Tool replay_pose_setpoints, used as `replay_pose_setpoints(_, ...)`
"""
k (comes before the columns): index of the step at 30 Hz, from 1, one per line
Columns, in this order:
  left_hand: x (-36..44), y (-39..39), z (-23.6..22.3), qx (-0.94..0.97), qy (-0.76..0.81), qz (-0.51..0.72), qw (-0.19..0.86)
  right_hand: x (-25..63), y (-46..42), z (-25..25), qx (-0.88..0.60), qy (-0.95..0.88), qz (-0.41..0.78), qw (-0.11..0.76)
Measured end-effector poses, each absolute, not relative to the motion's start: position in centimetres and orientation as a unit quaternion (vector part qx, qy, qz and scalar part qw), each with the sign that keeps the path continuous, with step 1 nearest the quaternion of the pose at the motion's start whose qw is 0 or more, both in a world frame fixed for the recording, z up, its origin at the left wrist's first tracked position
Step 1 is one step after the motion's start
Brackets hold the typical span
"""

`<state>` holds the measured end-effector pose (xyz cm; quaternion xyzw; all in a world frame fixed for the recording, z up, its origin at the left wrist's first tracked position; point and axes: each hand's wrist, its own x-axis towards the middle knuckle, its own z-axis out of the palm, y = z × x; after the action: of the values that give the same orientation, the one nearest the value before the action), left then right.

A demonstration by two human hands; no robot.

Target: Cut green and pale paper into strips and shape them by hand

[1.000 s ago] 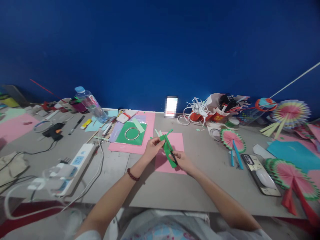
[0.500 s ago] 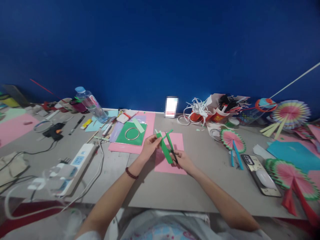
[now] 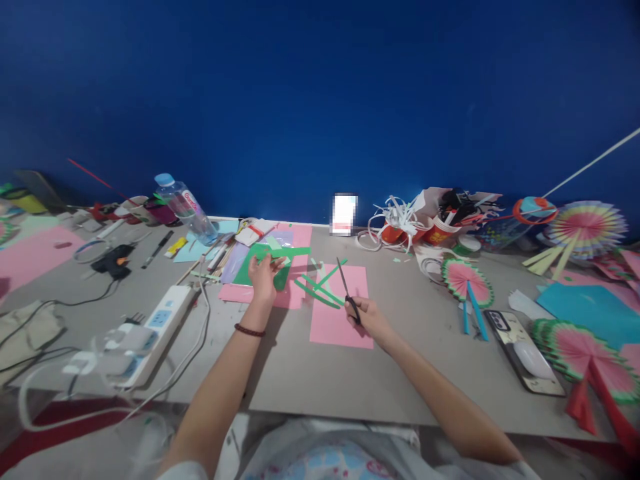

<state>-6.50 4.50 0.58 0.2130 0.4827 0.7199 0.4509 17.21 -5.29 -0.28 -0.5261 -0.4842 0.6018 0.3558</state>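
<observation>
left hand point(image 3: 263, 279): we're pinching a green paper strip point(image 3: 301, 252) over the green sheet point(image 3: 243, 271) | right hand point(image 3: 373, 319): we've got the scissors point(image 3: 353, 309) | loose green strips point(image 3: 330, 275) sit clear of our blades, partly over pink paper point(image 3: 341, 331)

Craft workspace, shown by paper fans point(image 3: 590, 230) and scissors point(image 3: 352, 307).

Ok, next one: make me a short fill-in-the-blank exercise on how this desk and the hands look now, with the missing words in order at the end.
The right hand holds a pair of ____.
The plastic bottle has a ____ cap.
On the phone rests a white computer ____.
The power strip lies on the person's ____ side of the desk.
Missing words: scissors; blue; mouse; left.
</observation>
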Motion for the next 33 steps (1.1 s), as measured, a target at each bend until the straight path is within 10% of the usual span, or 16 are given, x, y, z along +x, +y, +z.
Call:
replay_pose_setpoints(19, -7.0, 3.7, -0.5, 0.572, 0.659, 0.477, 0.109, 20.2, -3.3, -0.3, -0.641, -0.547, 0.379, 0.384)
replay_pose_setpoints(33, -3.2, 1.4, -1.6, 0.895, 0.365, 0.182, 0.184, 25.2, -0.7, -3.6, -0.703, -0.608, 0.161, 0.333)
